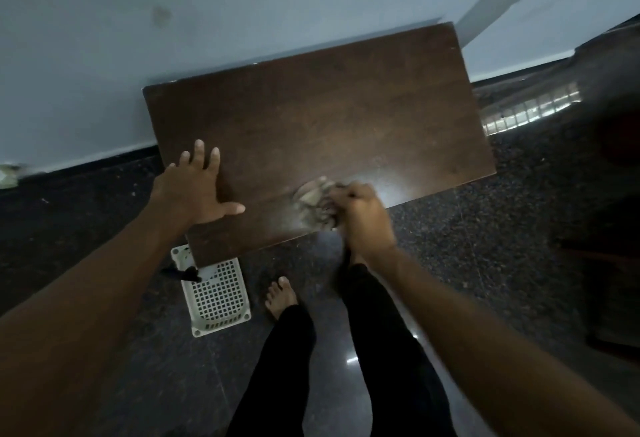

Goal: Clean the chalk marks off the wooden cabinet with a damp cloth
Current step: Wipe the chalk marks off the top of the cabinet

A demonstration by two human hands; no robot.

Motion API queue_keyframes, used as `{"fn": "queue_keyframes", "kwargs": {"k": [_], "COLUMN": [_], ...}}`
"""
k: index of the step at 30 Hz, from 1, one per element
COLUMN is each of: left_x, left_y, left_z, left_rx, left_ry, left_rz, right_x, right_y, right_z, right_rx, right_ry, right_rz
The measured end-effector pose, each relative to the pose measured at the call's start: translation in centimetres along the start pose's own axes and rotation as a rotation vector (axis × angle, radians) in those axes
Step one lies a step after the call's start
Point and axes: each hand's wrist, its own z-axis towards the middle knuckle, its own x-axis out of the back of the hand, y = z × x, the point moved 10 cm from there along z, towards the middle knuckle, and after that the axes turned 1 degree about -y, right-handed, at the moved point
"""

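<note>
Cabinet (329, 118) top sits right below me, long axis running left to right, back edge against the wall (242, 3). Nearest bit: the right hand (363, 215) at the front edge, fingers curled tight round a bunched damp cloth (313, 206), blurry, so probably mid-rub. A pale hazy smear beside the cloth could be chalk, hard to tell. The unwiped wood lies away from that hand, toward the wall and off to both sides. Left hand (197, 187) is flat, fingers spread, bracing the front-left corner. Right hand's clearly the one to sweep outward.
</note>
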Motion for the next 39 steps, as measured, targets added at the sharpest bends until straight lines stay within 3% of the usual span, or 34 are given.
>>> {"fn": "queue_keyframes", "kwargs": {"k": [4, 7, 11, 15, 23, 27, 32, 36, 39], "left_x": [-0.8, -1.6, -1.8, -2.0, -2.2, -2.2, -2.0, -1.7, -0.9], "left_y": [0.1, 0.5, 0.6, 0.4, 0.3, 0.2, 0.4, 0.5, 1.6], "left_z": [-0.4, -0.4, -0.2, -0.1, 0.3, 0.1, -0.2, 0.1, 0.2], "left_rx": [0.018, 0.028, 0.056, 0.138, 0.201, 0.221, 0.24, 0.271, 0.289], "left_ry": [0.063, 0.118, 0.131, 0.087, 0.064, 0.056, 0.079, 0.102, 0.227], "left_rz": [-0.056, -0.098, -0.15, -0.143, -0.194, -0.186, -0.303, -0.442, -0.572], "right_x": [8.6, 13.3, 15.2, 16.0, 19.4, 18.9, 17.4, 15.0, 12.4], "right_y": [12.2, 20.1, 23.6, 23.9, 22.4, 22.5, 22.8, 24.6, 26.2], "right_z": [1.1, 1.3, 3.3, 6.4, 19.3, 20.9, 14.7, 3.8, -2.7], "right_rx": [-0.255, -0.557, -0.679, -0.676, -0.432, -0.352, -0.239, -0.288, -0.38], "right_ry": [0.147, 0.208, 0.302, 0.346, 0.264, 0.212, 0.173, 0.191, 0.208], "right_rz": [-0.161, -0.176, -0.113, -0.112, -0.149, -0.187, -0.25, -0.221, -0.169]}}
